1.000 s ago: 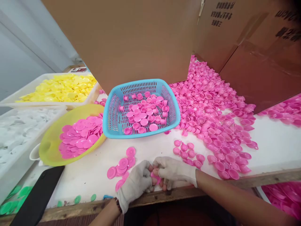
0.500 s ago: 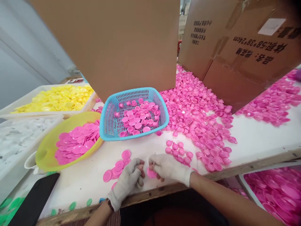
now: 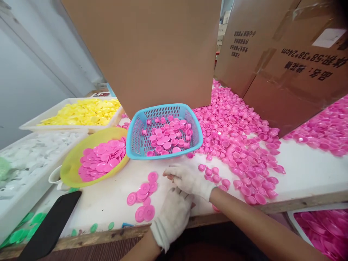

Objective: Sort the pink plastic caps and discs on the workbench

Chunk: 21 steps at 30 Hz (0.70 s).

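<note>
Both of my hands wear off-white gloves with bare fingertips, and they overlap near the table's front edge. My right hand (image 3: 189, 180) lies above and beyond the left, its fingers pressed together and pointing left below the blue basket (image 3: 131, 146). Whatever it may hold is hidden. My left hand (image 3: 174, 215) is closed, its curled fingers partly covered by the right hand; nothing shows in it. Left of it lie flat pink discs (image 3: 144, 188) with ringed faces. Small pink cup-shaped pieces (image 3: 216, 178) lie to the right. Capped pink pieces (image 3: 167, 136) fill the basket's middle.
A yellow basin (image 3: 69, 165) holds pink discs. White trays hold yellow pieces (image 3: 81, 112) and white pieces (image 3: 40, 152). A black phone-like slab (image 3: 51, 224) lies near green discs (image 3: 94, 227). A large pink heap (image 3: 236, 134) spreads before cardboard boxes (image 3: 163, 54).
My left hand has moved right, under my right hand, uncovering more discs. My right hand has gone slightly up and its fingers reach further left. The view has shifted a little.
</note>
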{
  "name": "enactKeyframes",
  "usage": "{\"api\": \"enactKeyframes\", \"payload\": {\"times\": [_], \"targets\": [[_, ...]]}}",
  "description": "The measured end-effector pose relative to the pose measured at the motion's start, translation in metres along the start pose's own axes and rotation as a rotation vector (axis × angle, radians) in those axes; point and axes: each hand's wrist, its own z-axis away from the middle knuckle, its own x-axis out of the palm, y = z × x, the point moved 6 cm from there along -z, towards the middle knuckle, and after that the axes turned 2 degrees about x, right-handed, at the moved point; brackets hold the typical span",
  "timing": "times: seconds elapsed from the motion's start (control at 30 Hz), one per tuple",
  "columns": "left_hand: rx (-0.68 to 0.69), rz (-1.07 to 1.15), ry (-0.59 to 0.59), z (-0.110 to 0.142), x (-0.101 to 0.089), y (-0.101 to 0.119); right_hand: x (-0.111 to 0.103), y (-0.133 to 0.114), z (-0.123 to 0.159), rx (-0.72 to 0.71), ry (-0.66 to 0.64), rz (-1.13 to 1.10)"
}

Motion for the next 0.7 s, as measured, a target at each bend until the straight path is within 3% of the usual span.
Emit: {"api": "enactKeyframes", "payload": {"times": [0.13, 0.23, 0.33, 0.5, 0.57, 0.63, 0.7], "targets": [[-0.016, -0.220, -0.020, 0.040, -0.004, -0.012, 0.038, -0.006, -0.034, -0.167, -0.232, 0.365], [-0.025, -0.104, 0.136, 0.057, -0.010, -0.019, 0.052, -0.009, -0.054, -0.191, -0.260, 0.364], [-0.188, 0.131, 0.259, 0.065, -0.019, -0.036, 0.050, -0.003, -0.061, -0.135, -0.241, 0.345], [-0.584, 0.666, 0.137, 0.066, -0.019, -0.064, 0.008, 0.011, -0.017, -0.003, -0.084, 0.237], [-0.629, 0.856, 0.086, 0.060, -0.016, -0.065, 0.000, 0.021, 0.011, 0.151, -0.098, 0.014], [-0.621, 0.983, 0.027, 0.050, -0.012, -0.062, 0.006, 0.035, 0.038, 0.382, -0.166, -0.270], [-0.585, 1.042, -0.058, 0.040, -0.004, -0.058, 0.017, 0.046, 0.055, 0.529, -0.169, -0.419]]}}
